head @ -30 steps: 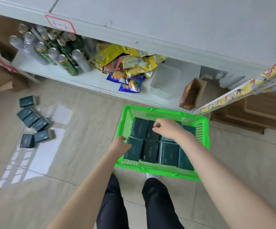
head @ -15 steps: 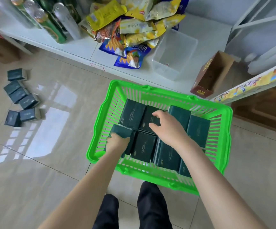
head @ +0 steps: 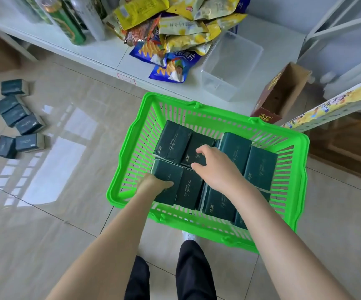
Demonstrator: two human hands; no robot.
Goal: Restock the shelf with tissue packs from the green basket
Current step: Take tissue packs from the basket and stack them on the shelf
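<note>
A green basket (head: 129, 169) stands on the tiled floor in front of a low white shelf (head: 101, 59). Several dark green tissue packs fill it. My left hand (head: 153, 184) grips the near-left tissue pack (head: 165, 172), thumb on its top face, fingers hidden under its near edge. My right hand (head: 215, 167) is curled over a pack in the middle of the far row (head: 199, 146), with thumb and fingers on its edges.
On the shelf lie snack bags (head: 175, 29), cans (head: 69, 24), a clear plastic tub (head: 231, 66) and an open brown carton (head: 283, 92). Several more tissue packs (head: 19, 120) lie on the floor at the left. My legs (head: 168, 276) are just behind the basket.
The view has closed in on the basket. Both hands went from hovering over the packs down onto them; the left took hold of the near-left pack, the right curled round a middle one.
</note>
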